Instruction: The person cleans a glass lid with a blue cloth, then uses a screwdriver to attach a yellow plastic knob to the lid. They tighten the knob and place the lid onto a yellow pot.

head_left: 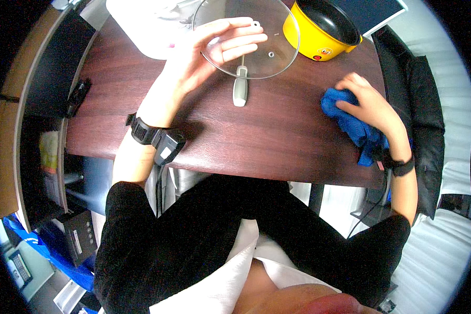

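My white collar (206, 293) comes first, cut off by the lower border, with black sleeves (124, 225) to either side. The table (277, 146) begins just past my lap; its front edge bows in the lens. A black box (170, 145) is strapped to my left wrist, and a dark band (402, 167) rings my right one.

My right hand (370, 102) is closed on a crumpled blue cloth (355, 130) near the table's right edge, thumb toward me; my palm and wrist cover part of the cloth. Bare wood stretches from there leftward to a grey-handled tool (240, 93), whose thin shaft shows through the glass lid (278, 39).

My left hand (204, 56) overlaps that lid, fingers loosely bent. I cannot tell whether they grip it, or which side of the glass they are on. The lid's far rim runs out of view.

Farther off, the yellow pot (310, 35) stands right of the lid, its top cut off, its inside dark. A white bag (146, 31) fills the far left corner, partly hidden by my left hand.
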The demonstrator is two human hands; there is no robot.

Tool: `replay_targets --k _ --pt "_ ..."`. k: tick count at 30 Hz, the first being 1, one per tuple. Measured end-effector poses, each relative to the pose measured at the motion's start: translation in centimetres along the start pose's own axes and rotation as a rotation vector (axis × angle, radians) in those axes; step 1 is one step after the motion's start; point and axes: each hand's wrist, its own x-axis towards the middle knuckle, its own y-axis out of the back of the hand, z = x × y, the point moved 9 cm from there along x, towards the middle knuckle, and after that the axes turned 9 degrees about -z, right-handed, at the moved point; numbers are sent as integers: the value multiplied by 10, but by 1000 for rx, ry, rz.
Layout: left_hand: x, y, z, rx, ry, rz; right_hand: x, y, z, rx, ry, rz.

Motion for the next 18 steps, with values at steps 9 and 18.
replay_targets --k 9,18 --pt "-1 -13 6 0 -13 5 140 -16 -39 114 259 91" --pt "-8 -7 18 -71 -75 -56 222 -15 -53 287 197 264"
